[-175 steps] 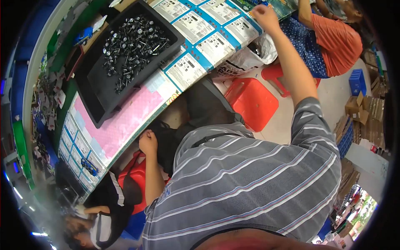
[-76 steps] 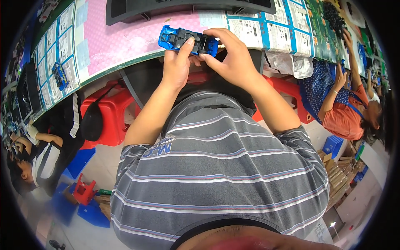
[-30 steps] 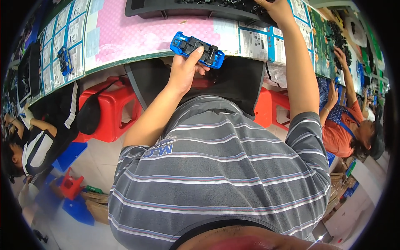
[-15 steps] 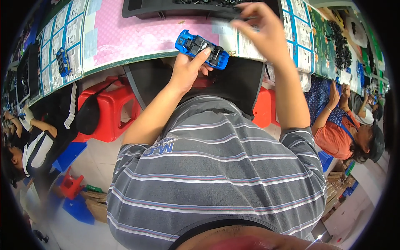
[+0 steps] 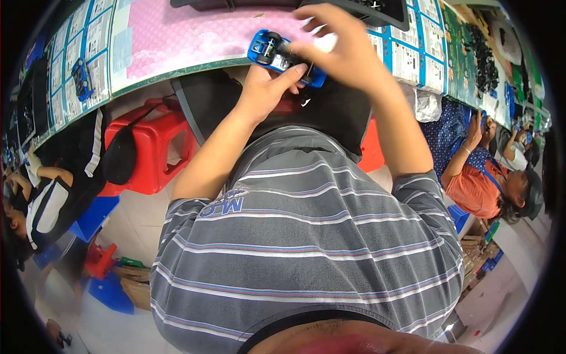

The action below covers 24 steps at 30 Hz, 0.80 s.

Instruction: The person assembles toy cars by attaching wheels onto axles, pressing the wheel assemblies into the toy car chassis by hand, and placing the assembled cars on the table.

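A blue toy car (image 5: pixel 258 46) lies underside up in my left hand (image 5: pixel 262 93), whose thumb presses on its chassis while the fingers wrap below. Dark wheels (image 5: pixel 267 52) show at its left end. Over the car's right part reaches my right hand (image 5: pixel 349 52), blurred by motion. Its thumb is stretched toward the middle of the chassis, and its other fingers are spread apart above. Part of the car is hidden behind this hand.
Black trays (image 5: pixel 389 13) with small dark parts stand at the table's far side, beyond a pink mat (image 5: pixel 177 35). Another blue toy car (image 5: pixel 82 79) rests at the left. Red stools (image 5: pixel 150 147) are below the table edge. A co-worker (image 5: pixel 477 183) sits at the right.
My right hand has come down from the tray to the car. Wheels now show at the car's left end, where none stood out before. My left hand keeps its grip.
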Each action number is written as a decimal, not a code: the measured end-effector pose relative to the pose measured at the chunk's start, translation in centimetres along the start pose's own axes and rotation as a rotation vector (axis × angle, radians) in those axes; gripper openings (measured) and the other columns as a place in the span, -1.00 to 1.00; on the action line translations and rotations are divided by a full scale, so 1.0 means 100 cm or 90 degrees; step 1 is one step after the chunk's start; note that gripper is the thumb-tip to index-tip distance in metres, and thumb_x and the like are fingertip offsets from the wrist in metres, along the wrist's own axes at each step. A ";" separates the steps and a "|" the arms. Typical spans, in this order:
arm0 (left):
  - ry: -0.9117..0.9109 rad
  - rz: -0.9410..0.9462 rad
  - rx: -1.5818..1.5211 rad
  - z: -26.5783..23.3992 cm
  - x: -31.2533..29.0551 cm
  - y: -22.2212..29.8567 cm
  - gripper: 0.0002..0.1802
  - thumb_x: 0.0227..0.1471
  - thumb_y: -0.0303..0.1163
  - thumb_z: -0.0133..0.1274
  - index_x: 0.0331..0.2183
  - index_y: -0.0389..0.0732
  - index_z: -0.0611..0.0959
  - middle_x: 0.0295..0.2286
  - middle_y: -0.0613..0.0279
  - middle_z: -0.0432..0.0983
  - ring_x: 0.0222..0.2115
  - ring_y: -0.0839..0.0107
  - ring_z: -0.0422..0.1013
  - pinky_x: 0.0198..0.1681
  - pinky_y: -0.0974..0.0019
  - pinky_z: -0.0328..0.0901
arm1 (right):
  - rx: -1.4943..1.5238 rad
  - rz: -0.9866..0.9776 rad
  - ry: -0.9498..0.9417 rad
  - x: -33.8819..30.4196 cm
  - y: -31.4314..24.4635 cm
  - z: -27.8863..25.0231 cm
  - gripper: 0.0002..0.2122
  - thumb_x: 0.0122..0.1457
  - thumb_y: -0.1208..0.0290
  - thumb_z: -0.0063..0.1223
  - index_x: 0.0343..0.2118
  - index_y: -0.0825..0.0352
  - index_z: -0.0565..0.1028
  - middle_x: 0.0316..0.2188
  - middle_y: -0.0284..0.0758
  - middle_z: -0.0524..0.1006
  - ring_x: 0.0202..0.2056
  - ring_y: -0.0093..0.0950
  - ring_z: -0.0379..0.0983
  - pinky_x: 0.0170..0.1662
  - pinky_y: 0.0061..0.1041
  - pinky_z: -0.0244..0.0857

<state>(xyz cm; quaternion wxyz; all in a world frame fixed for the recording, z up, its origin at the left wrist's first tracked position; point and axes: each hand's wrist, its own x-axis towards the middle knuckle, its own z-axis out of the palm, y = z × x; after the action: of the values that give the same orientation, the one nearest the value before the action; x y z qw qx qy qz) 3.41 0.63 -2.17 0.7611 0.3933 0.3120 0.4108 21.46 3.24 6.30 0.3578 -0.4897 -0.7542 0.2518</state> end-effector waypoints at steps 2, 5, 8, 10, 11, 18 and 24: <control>0.002 0.013 -0.011 -0.012 -0.002 0.005 -0.77 0.14 -0.35 0.18 -0.20 -0.25 0.59 -0.38 0.24 0.59 -0.41 0.49 0.51 -0.38 0.43 0.40 | 0.009 0.021 0.045 0.003 0.027 -0.014 -0.69 0.06 0.31 0.34 -0.17 0.34 0.59 -0.29 -0.28 0.64 -0.28 -0.48 0.57 -0.21 -0.50 0.43; 0.041 -0.003 -0.036 -0.031 -0.009 0.017 -0.75 0.16 -0.33 0.16 -0.16 -0.24 0.57 -0.31 0.24 0.59 -0.36 0.47 0.51 -0.31 0.41 0.41 | -0.065 0.125 0.057 -0.006 0.066 -0.009 -0.77 0.17 0.35 0.26 -0.20 0.38 0.58 -0.36 -0.32 0.63 -0.33 -0.64 0.52 -0.22 -0.59 0.41; 0.107 0.042 -0.009 -0.056 -0.016 0.019 -0.76 0.17 -0.34 0.15 -0.15 -0.21 0.54 -0.28 0.30 0.56 -0.25 0.51 0.49 -0.22 0.38 0.40 | -0.120 0.119 0.142 -0.028 0.108 0.016 -0.85 0.08 0.42 0.26 -0.33 0.39 0.59 -0.43 -0.28 0.59 -0.42 -0.45 0.56 -0.30 -0.48 0.42; 0.162 0.048 -0.049 -0.067 -0.023 0.029 -0.68 0.20 -0.34 0.13 -0.08 -0.22 0.45 -0.21 0.28 0.53 -0.19 0.48 0.48 -0.12 0.28 0.43 | -0.184 0.046 0.179 -0.033 0.114 0.029 -0.91 0.04 0.51 0.22 -0.41 0.39 0.56 -0.54 -0.25 0.50 -0.48 -0.33 0.51 -0.36 -0.44 0.40; 0.188 0.046 -0.067 -0.074 -0.026 0.035 -0.66 0.20 -0.35 0.12 -0.05 -0.23 0.42 -0.18 0.27 0.51 -0.17 0.46 0.48 -0.10 0.25 0.44 | -0.225 0.007 0.194 -0.034 0.118 0.035 -0.94 0.04 0.53 0.19 -0.42 0.37 0.55 -0.53 -0.26 0.50 -0.48 -0.32 0.51 -0.37 -0.42 0.39; 0.381 0.108 0.211 -0.198 -0.039 0.100 -0.54 0.13 -0.30 0.21 0.00 -0.27 0.46 -0.22 0.22 0.54 -0.27 0.45 0.51 -0.25 0.38 0.44 | -0.242 0.045 0.156 -0.034 0.111 0.033 -0.95 0.04 0.52 0.16 -0.43 0.34 0.52 -0.55 -0.29 0.46 -0.50 -0.32 0.46 -0.40 -0.36 0.33; 0.564 0.025 0.384 -0.283 -0.036 0.155 -0.39 0.15 -0.19 0.19 0.05 -0.48 0.47 -0.23 0.12 0.58 -0.34 0.48 0.49 -0.35 0.43 0.36 | -0.270 0.040 0.145 -0.031 0.104 0.035 -0.96 0.05 0.53 0.15 -0.43 0.35 0.52 -0.55 -0.28 0.45 -0.51 -0.33 0.45 -0.40 -0.36 0.32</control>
<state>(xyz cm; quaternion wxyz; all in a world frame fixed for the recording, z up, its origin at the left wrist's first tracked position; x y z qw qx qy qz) -26.69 12.67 -2.43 0.4018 0.3890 0.7003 0.4437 25.33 4.41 -4.35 0.3220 -0.6026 -0.7290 0.0420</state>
